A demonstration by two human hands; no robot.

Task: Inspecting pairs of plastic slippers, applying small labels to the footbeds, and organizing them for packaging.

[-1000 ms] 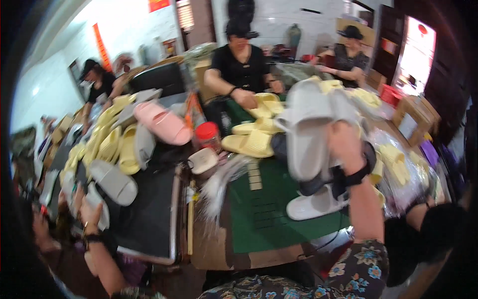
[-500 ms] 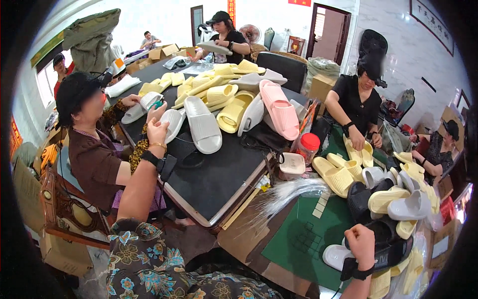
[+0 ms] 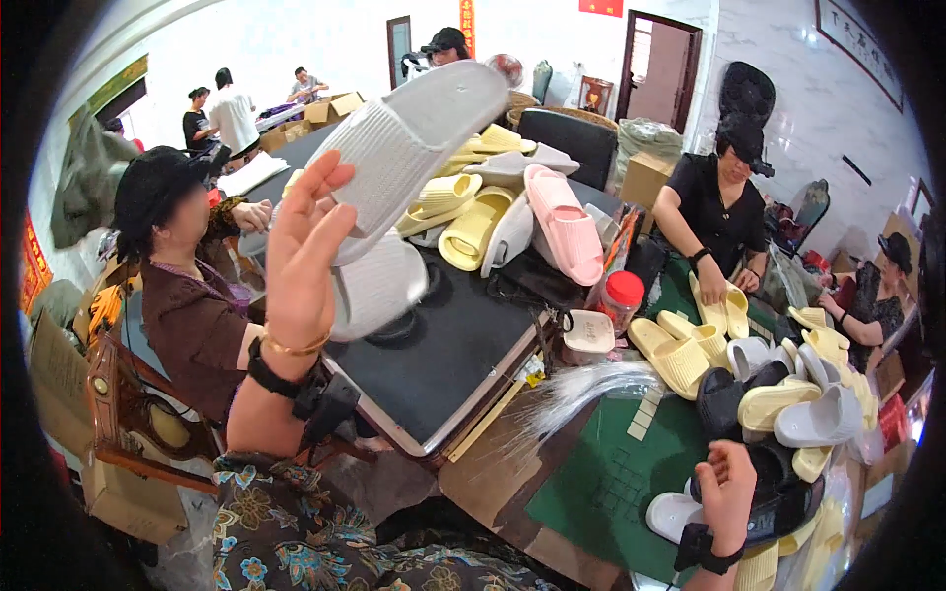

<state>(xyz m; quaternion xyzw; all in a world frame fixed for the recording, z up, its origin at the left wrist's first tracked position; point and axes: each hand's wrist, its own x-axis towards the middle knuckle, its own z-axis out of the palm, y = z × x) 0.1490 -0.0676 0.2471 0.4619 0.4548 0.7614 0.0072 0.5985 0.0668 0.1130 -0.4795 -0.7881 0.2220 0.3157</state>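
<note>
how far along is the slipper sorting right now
Done: nothing clearly finished; no neat stack shows. In hand: the left hand holds up a grey slipper, while the right hand rests on a black slipper. Left: loose yellow slippers and a pink slipper cover the black board.

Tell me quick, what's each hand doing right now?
Left hand: raised, fingers open, holding up a grey slide sandal.
Right hand: resting on a black sandal; grip cannot be told.
</note>
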